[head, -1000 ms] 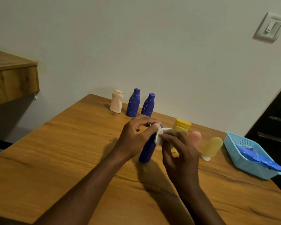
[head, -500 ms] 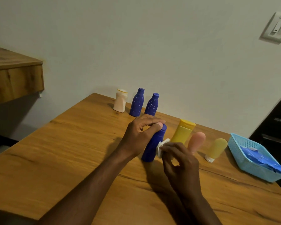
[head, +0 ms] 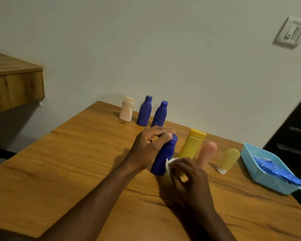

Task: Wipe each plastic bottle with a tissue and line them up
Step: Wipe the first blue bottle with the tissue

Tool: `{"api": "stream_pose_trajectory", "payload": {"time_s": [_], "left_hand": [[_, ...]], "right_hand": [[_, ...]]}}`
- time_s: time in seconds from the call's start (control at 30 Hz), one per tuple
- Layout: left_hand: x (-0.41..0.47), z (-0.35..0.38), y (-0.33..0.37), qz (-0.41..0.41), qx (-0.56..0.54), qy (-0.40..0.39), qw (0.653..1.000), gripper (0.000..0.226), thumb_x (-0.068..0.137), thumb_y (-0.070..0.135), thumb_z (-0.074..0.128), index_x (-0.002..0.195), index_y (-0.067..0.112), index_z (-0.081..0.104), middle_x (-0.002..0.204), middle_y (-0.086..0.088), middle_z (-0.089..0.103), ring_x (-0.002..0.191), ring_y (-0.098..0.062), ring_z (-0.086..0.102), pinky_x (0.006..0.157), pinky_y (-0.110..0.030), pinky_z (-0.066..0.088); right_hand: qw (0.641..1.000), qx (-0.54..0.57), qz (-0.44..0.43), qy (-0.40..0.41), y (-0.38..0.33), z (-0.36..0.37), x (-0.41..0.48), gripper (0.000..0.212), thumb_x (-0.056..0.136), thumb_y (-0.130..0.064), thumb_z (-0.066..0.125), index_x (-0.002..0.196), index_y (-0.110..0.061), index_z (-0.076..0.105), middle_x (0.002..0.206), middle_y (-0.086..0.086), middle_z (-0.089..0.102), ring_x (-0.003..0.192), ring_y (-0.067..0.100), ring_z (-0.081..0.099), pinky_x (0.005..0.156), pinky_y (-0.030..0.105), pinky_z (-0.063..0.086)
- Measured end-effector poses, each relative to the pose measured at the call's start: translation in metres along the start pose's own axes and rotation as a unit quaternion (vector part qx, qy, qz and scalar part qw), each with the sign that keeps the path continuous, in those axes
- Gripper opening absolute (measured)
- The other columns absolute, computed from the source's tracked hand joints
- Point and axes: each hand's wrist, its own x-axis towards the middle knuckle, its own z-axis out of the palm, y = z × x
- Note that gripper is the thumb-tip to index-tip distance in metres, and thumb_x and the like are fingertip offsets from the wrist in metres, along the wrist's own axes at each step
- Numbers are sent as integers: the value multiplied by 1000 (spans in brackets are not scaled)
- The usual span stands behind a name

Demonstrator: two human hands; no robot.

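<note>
Pinching tissue (head: 169, 164), right hand (head: 189, 178) touches blue bottle (head: 164, 156) left hand (head: 149, 143) holds.

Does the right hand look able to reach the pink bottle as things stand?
Probably yes: the pink bottle stands just beyond the right hand, with nothing between them, though that hand holds the tissue.

1. Plain dark blue bottle (head: 163, 157): stands on the table (head: 68, 162), its cap held by the left hand (head: 149, 145).
2. White tissue (head: 169, 165): crumpled, pinched in the right hand (head: 186, 178) against that bottle's lower side.
3. Cream bottle (head: 126, 109), left speckled blue bottle (head: 144, 111), right speckled blue bottle (head: 160, 114): upright in a row by the wall.
4. Yellow bottle (head: 191, 145), pink bottle (head: 207, 153), mustard bottle (head: 228, 160) on its white cap: side by side, right of the first.
</note>
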Motion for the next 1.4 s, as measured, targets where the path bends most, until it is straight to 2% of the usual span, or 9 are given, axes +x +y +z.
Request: {"api": "stream_pose_trajectory", "payload": {"time_s": [0.1,0.23,0.43,0.57,0.63,0.83,1.03,1.2,1.4], "left_hand": [[1,0,1,3,3,-1,1000,23,102,16,61,121,18,74,116,11,74,115,-9,66,98,-30,55],[1,2,2,-6,9,-1,1000,22,104,18,58,119,24,73,118,11,72,114,-7,65,89,-21,55],[-3,3,6,-4,-2,4,1000,22,104,18,57,111,34,71,109,22,73,109,-2,66,89,-18,54],[-6,4,10,-4,28,-4,1000,20,101,23,62,117,28,74,115,18,71,110,-2,63,88,-11,50],[-8,4,11,-2,70,-8,998,22,99,30,65,120,30,73,119,23,68,113,3,58,86,-3,41],[-3,5,7,-8,85,2,996,21,100,30,64,118,31,74,117,24,62,113,5,56,89,-17,41],[-3,3,6,1,66,-5,998,23,104,21,58,117,32,73,117,22,66,117,-2,59,93,-17,44],[-5,2,8,-2,46,-6,999,24,103,19,58,119,29,74,116,21,70,118,-3,60,100,-23,47],[-6,5,9,1,87,-5,996,26,100,34,65,124,29,73,124,26,67,123,5,55,95,-12,41]], "right_hand": [[997,24,-28,75,-9,-9,6,20,84,-8,69,103,-14,72,106,-6,66,96,8,63,72,24,56],[991,20,-46,126,-22,-16,26,21,86,-9,64,107,-12,70,109,-6,63,102,2,58,80,12,50],[997,25,-19,73,-11,-2,12,26,84,-1,70,103,-19,69,108,-11,62,98,4,60,69,21,55],[1000,0,6,-11,1,2,-4,30,81,-5,74,106,-22,72,111,-11,63,101,5,61,77,29,58],[1000,18,-10,8,-2,-2,-5,31,81,-1,75,105,-20,72,109,-10,64,101,4,61,78,25,57],[990,29,-42,131,-17,-19,23,23,83,1,69,102,-12,70,105,-3,65,100,3,59,79,11,48],[994,46,-22,94,-14,-3,18,28,85,-2,68,106,-21,68,112,-10,64,105,1,60,75,21,56],[999,31,-8,27,-1,0,1,22,84,-4,69,98,-20,72,102,-13,65,94,4,62,72,27,54],[993,41,-37,107,-12,-15,14,24,83,-7,68,106,-13,70,110,-4,67,102,8,63,79,23,56]]}}
